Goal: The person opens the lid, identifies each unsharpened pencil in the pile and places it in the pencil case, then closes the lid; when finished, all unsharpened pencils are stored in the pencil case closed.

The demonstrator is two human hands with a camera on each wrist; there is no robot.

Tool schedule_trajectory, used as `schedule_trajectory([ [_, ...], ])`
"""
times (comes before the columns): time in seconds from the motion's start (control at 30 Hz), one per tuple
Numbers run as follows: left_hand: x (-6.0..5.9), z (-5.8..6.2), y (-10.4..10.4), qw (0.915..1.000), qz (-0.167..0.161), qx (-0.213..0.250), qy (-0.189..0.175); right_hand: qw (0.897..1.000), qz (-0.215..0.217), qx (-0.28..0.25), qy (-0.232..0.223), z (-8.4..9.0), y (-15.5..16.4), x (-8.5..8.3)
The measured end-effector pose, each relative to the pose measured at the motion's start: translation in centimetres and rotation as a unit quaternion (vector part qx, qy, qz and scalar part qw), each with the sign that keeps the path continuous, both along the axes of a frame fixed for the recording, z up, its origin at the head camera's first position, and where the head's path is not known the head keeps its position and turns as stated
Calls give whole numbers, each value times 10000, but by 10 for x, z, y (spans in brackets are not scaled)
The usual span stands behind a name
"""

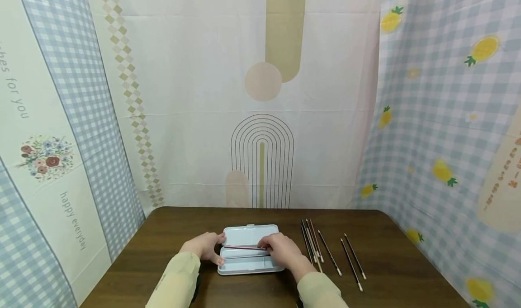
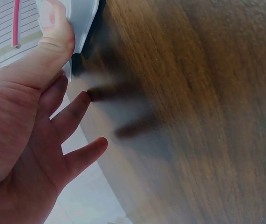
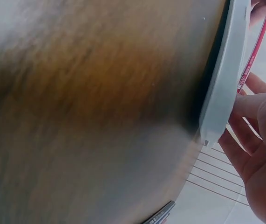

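An open pale grey pencil case (image 1: 250, 232) lies on the brown table (image 1: 171, 235), lid folded back. A thin red pencil (image 1: 243, 248) lies lengthwise across the case between my hands. My right hand (image 1: 280, 250) pinches the pencil's right end over the case. In the right wrist view the red pencil (image 3: 253, 52) runs behind the case rim (image 3: 223, 79), with the right hand (image 3: 263, 140) beside it. My left hand (image 1: 205, 247) rests at the case's left edge. The left wrist view shows the left hand (image 2: 30, 140) with its thumb against the case (image 2: 84, 23) and its other fingers spread, free.
Several dark pencils (image 1: 312, 244) lie in a loose row on the table right of the case, two more (image 1: 352, 259) farther right. One pencil tip (image 3: 160, 215) shows low in the right wrist view. Patterned curtains enclose the table on three sides.
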State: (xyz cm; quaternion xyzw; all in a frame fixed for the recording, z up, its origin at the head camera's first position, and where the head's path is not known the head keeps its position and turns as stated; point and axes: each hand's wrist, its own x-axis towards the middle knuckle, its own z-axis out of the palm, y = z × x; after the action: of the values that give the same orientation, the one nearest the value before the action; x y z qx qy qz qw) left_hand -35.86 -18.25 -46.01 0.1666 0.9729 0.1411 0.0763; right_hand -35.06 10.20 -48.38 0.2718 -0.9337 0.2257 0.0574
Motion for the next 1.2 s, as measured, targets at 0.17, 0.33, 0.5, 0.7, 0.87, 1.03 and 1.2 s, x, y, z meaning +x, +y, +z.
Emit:
schedule_trajectory([
  [0.17, -9, -10, -5, 9998, -129, -119, 72, 10000, -8, 40, 35, -3, -1, -1],
  [0.33, -1, 0, 0, 9999, 66, 29, -87, 9999, -59, 81, -46, -5, -2, 0],
  [0.5, 1, 1, 3, 10000, 58, -50, -63, 9998, -102, 149, 7, -6, -4, 1],
  [0.7, 3, 3, 3, 9999, 50, -58, -91, 9997, -135, 202, 95, -8, -6, 2],
  [0.87, 5, 5, 2, 10000, 10, -28, -36, 9997, -166, 186, 68, -9, -7, 2],
  [1.03, 4, 5, 1, 10000, 39, 21, -36, 9997, -195, 174, -24, -9, -8, 2],
  [1.2, -5, -7, -5, 10000, -80, -21, 3, 9997, -172, 144, -56, -9, -8, 1],
])
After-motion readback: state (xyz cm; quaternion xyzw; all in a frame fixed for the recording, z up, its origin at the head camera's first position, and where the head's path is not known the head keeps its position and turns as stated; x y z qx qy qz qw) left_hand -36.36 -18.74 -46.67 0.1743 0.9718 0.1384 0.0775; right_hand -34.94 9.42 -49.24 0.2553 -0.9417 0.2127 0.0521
